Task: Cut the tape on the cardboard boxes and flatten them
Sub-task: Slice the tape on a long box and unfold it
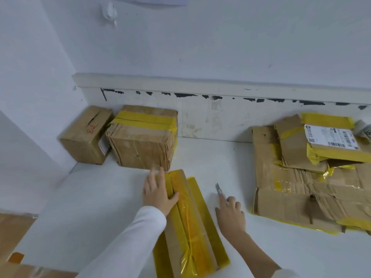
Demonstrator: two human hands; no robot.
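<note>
Item one: a long narrow cardboard box (190,221), wrapped in yellow tape (193,233), lay on the white tabletop (90,197) directly before me, its far end pointing toward the wall. My left hand (157,192), in a white sleeve (128,243), rested flat on that far end, fingers straight and thumb across the taped seam. Item two: a utility knife (219,190), gripped in my right hand (230,214) just to the right of the long box, forefinger extended along the handle, blade pointing away from me and clear of the cardboard. Item three: two sealed boxes at the back left against the wall, a larger one banded with yellow tape (143,137) and beside it a smaller plain box (87,135) bearing red handwritten marks. Item four: a pile of flattened boxes (307,181) at the right, yellow tape along the edges, topped by a piece carrying a white shipping label (331,138). Item five: a white skirting board (200,85) with torn black tape remnants beneath it.
</note>
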